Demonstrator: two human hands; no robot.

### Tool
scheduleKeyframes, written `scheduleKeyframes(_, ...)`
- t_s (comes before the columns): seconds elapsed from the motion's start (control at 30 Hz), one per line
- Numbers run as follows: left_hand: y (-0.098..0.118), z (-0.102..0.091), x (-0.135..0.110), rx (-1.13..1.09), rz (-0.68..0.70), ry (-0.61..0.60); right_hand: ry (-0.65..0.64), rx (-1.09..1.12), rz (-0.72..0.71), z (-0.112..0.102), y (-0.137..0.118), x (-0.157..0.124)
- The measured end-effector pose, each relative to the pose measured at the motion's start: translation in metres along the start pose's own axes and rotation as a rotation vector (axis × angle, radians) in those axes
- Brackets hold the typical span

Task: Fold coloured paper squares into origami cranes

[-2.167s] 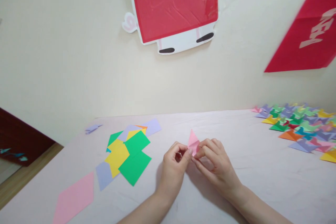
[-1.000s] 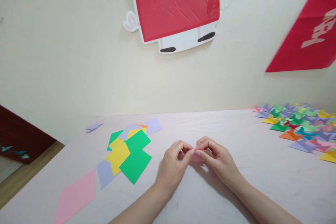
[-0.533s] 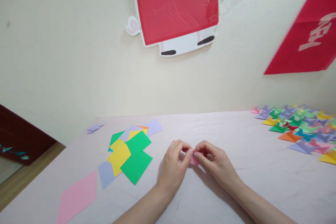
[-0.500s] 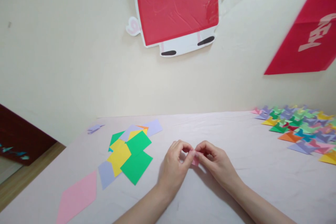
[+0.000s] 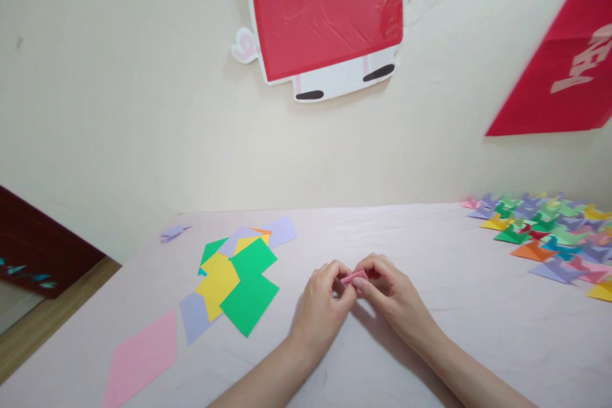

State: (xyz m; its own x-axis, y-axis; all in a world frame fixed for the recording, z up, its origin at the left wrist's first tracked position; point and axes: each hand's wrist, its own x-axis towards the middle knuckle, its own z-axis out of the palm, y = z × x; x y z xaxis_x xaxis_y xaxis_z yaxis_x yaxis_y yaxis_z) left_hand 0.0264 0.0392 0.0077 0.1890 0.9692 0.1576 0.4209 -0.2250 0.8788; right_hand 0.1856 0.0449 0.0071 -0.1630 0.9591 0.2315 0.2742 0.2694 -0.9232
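Pink paper (image 5: 354,276), part-folded: my left hand (image 5: 320,306) and right hand (image 5: 387,293) both pinched it. Folded pieces (image 5: 549,229) lay finished; flat sheets (image 5: 239,280) lay unfolded.

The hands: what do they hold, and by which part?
A folded pink paper, pinched at both ends: left hand on its left end, right hand on its right end.

Cream wall (image 5: 119,76) bears a red poster (image 5: 329,9) and red banner (image 5: 568,70). Pale table (image 5: 430,229) abuts it; wooden floor (image 5: 52,312) lower left. Even light.
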Motion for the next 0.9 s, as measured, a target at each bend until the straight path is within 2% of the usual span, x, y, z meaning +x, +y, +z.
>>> scheduleKeyframes(0.1,0.0021,0.0003,-0.0011,0.005,0.006,-0.027,0.018,0.063,0.058,-0.001,0.0015,-0.0002)
scheduleKeyframes(0.3,-0.0006,-0.0006,0.0011,-0.011,-0.03,-0.005,0.037,0.277,0.141,-0.0037,0.0037,0.0019)
scheduleKeyframes(0.57,0.0017,-0.0009,0.0,0.038,-0.015,0.01,0.018,0.222,0.101,-0.0045,0.0002,0.0027)
scheduleKeyframes(0.9,0.0049,-0.0025,-0.0009,-0.074,-0.047,0.033,0.018,0.289,0.115,-0.0053,-0.0038,0.0031)
